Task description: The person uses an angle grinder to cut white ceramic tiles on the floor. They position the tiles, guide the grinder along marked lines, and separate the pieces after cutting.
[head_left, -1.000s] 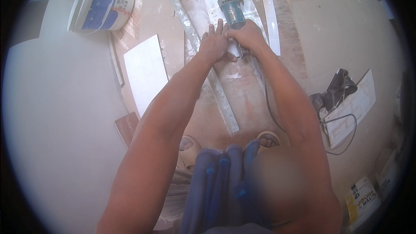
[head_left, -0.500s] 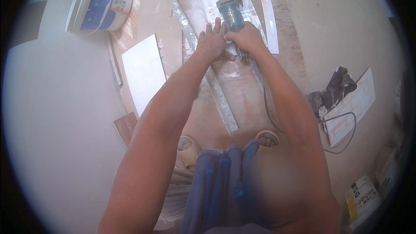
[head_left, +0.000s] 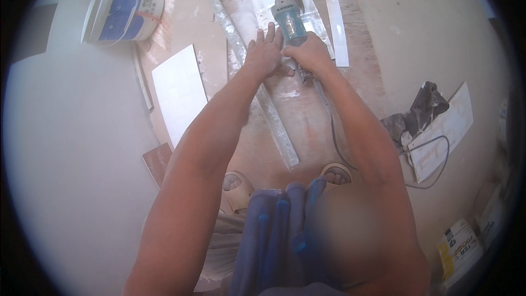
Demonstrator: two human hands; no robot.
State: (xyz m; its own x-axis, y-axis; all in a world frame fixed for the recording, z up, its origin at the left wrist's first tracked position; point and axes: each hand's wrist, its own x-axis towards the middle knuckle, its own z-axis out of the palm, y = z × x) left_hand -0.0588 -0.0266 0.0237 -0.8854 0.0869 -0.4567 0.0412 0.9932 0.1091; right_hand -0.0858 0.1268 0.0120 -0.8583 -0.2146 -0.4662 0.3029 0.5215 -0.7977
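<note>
Where both hands meet, right hand [head_left: 310, 55] hides grinder [head_left: 289, 15] handle.

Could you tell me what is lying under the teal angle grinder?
Under the angle grinder lies a pale glossy tile on a brown board. The right hand grips the grinder's body; the left hand presses beside it. The disc is hidden.

Head camera – fisheye, looking steeply down, close.
</note>
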